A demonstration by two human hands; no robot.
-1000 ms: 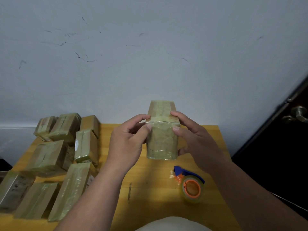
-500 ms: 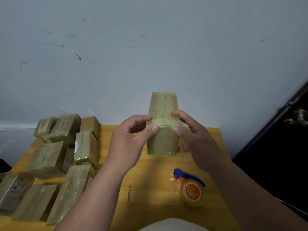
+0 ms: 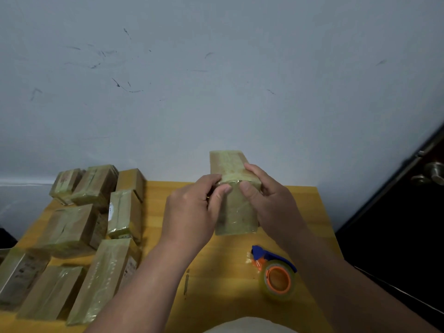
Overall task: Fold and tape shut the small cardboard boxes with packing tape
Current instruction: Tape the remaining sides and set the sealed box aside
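The box (image 3: 234, 207) is gripped by the left hand (image 3: 192, 212) and right hand (image 3: 269, 203) above the desk's (image 3: 240, 272) far edge; the tape should be pressed flat by both thumbs.

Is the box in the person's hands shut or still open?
Shut: the box is wrapped in glossy tape, no flap standing up. Both the left hand and right hand grip it, thumbs pressing the tape.

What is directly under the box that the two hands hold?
The yellow table shows below the box. Whether its bottom edge touches cannot be told. The left hand and right hand cover its sides.
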